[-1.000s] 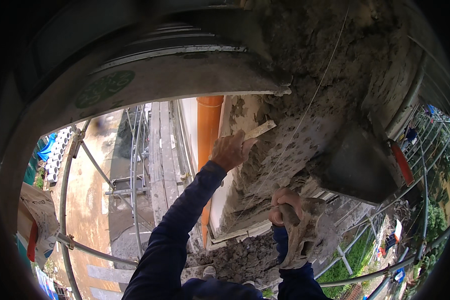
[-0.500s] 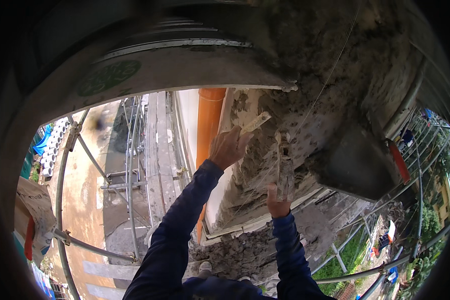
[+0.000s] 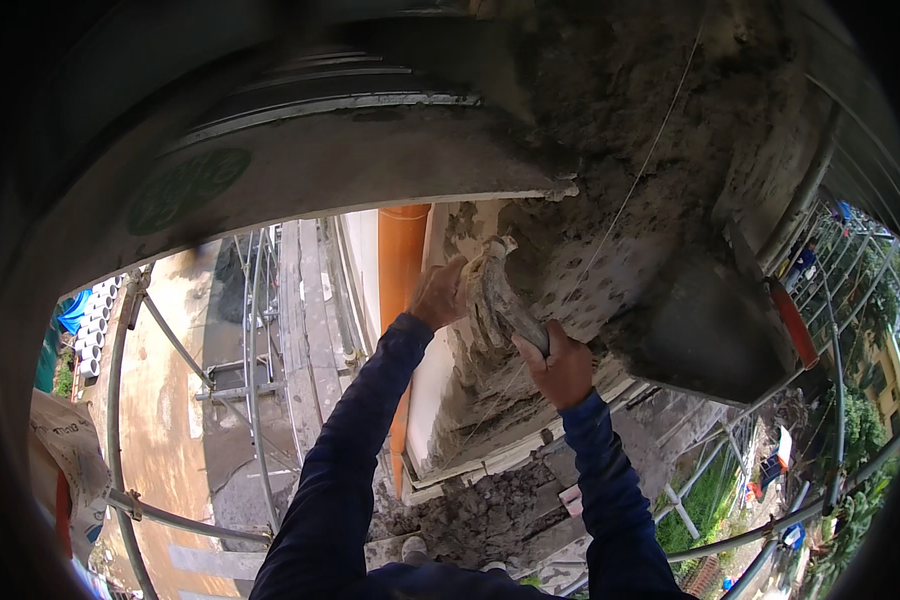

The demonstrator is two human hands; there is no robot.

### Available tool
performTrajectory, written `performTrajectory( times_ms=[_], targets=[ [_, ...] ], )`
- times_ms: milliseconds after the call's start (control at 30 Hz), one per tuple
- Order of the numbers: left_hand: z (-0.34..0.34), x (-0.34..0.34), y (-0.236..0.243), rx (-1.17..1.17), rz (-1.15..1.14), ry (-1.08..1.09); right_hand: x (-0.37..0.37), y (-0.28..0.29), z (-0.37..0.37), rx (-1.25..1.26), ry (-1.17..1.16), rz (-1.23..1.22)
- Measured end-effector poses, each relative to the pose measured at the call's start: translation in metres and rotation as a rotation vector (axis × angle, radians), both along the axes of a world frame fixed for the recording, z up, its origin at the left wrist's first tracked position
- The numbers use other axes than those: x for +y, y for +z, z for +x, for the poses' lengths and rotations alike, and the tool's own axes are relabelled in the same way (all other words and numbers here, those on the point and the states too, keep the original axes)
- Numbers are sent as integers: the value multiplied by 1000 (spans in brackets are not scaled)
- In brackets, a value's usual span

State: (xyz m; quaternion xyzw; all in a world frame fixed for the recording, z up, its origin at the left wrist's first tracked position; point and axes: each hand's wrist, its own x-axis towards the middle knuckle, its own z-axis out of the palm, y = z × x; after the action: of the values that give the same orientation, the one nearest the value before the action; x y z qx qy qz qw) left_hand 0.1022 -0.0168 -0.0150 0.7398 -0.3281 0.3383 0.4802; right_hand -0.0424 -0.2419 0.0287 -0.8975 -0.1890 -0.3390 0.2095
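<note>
My left hand [image 3: 438, 297] is closed at the wall corner, by the orange pipe [image 3: 400, 265]. A pale flat strip [image 3: 481, 305] appears to be in its fingers, partly covered by the tool crossing it. My right hand [image 3: 560, 368] grips the grey handle of a mortar-caked hand tool [image 3: 521, 316], hammer-like in outline. The tool slants up and left, its far end meeting the strip beside my left fingers. Whether the two touch is hard to make out. Rough wet-looking mortar [image 3: 595, 255] coats the wall behind both hands.
A concrete ledge [image 3: 370, 160] juts out overhead. A taut string [image 3: 650, 150] crosses the mortared wall. At right sits a dark angular tub [image 3: 710, 330] with a red edge piece [image 3: 793, 325]. Scaffold poles [image 3: 120, 400] and a sack [image 3: 65, 435] flank me, high above the ground.
My right hand has turned the tool from upright to slanting left and raised it to the strip. My left hand has shifted slightly left, its strip now turned and partly covered.
</note>
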Motion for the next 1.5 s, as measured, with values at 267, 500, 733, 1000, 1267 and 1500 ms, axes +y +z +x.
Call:
performTrajectory(
  times_ms=[267, 500, 733, 1000, 1267, 1500],
  targets=[
    [-24, -1, 27, -67, 46, 104, 2, 12, -41, -274, 389, 8],
    [-23, 9, 29, -72, 84, 222, 17, 12, -52, 19, 162, 188],
    [-27, -4, 40, 66, 136, 201, -22, -5, -3, -236, 338, 22],
    [-36, 6, 36, -116, 90, 297, 16, 13, -51, -206, 459, 198],
    [-24, -2, 31, -54, 127, 339, 9, -6, -30, 160, 71, 320],
    [-26, -12, 39, -16, 104, 269, -9, -18, 1, -256, 162, 138]
  ],
)
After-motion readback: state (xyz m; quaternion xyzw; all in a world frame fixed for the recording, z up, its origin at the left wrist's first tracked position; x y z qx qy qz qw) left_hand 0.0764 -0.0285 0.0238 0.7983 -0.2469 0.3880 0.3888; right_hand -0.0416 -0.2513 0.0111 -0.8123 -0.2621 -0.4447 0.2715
